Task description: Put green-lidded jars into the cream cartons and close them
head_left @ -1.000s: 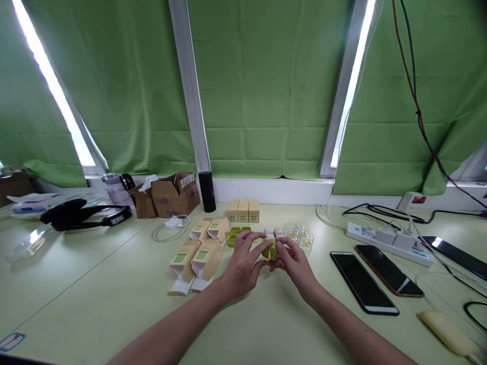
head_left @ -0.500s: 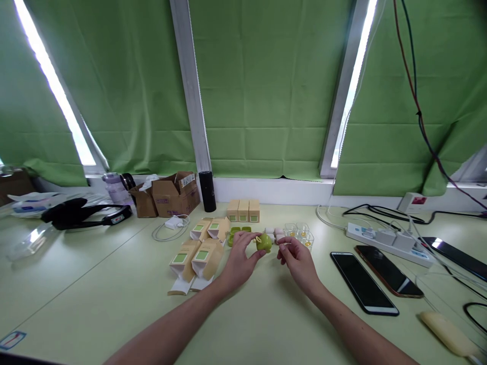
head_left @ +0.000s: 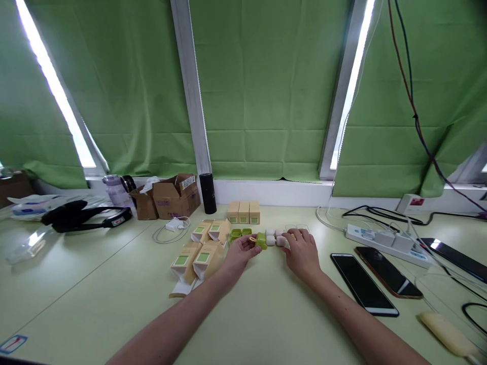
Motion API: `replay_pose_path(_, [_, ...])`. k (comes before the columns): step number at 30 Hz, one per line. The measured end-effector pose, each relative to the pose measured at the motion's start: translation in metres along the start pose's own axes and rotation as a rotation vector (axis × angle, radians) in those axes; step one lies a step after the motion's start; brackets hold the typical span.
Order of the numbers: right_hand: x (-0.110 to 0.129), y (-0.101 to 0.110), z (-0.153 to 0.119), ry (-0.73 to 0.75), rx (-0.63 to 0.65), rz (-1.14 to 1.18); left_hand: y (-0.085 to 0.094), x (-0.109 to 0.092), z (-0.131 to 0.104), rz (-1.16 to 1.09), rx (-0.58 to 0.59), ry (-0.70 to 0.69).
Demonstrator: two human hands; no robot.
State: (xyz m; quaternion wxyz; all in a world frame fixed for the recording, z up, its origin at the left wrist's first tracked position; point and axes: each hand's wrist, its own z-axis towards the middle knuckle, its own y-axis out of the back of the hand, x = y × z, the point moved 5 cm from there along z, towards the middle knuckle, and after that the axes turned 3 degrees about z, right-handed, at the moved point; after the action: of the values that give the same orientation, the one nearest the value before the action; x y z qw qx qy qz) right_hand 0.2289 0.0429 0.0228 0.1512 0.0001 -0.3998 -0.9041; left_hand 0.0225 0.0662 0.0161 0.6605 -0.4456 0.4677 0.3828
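Near the middle of the table my left hand [head_left: 240,256] pinches a small lime-green rounded piece with a pale cord loop [head_left: 261,240]. Just right of it sit several small white and pale-pink pieces [head_left: 270,240]. Over the small clear cups [head_left: 302,227] reaches my right hand [head_left: 303,255], its fingers bent down and together; the hand covers most of the cups and whatever is at its fingertips. Behind my left hand lie small green square-shaped pieces [head_left: 236,232]. Beside it stand several open beige boxes with green labels [head_left: 206,259].
Closed beige boxes [head_left: 244,213] stand in a row at the back, near a black cylinder [head_left: 207,193]. To the right are phones [head_left: 364,284], a power strip [head_left: 388,241] and cables. An open cardboard box [head_left: 176,196] and a white charger with cable [head_left: 175,224] are to the left.
My right hand has moved forward and slightly right, away from the green piece and over the clear cups. My left hand still holds the green piece, now turned and a little lower.
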Motion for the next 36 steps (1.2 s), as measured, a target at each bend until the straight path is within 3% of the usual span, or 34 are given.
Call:
replay_pose_path(6, [0.006,-0.013,0.012,0.061,0.122,-0.111,-0.001,-0.003,-0.002,-0.038,0.029,-0.036])
replay_pose_path(15, [0.009,-0.003,0.014,0.05,0.074,-0.056,-0.007,-0.012,-0.007,-0.038,0.11,-0.09])
replay_pose_path(17, [0.007,0.004,0.014,-0.042,0.009,0.128,-0.005,-0.012,-0.006,-0.055,0.087,-0.103])
replay_pose_path(20, [0.001,0.007,0.009,-0.329,-0.044,0.739,-0.003,-0.013,-0.006,-0.037,0.043,-0.127])
replay_pose_path(23, [0.007,-0.002,-0.001,-0.637,0.067,1.462,-0.003,-0.016,-0.007,0.009,0.012,-0.152])
replay_pose_path(25, [0.016,-0.003,-0.007,-0.771,0.133,1.778,-0.005,-0.018,-0.009,0.034,0.008,-0.169])
replay_pose_path(29, [0.027,0.007,-0.011,-0.84,0.176,1.983,-0.01,-0.022,-0.012,0.086,0.038,-0.176])
replay_pose_path(36, [0.035,0.018,-0.01,-0.71,0.139,1.965,-0.014,-0.024,-0.013,0.133,0.05,-0.213])
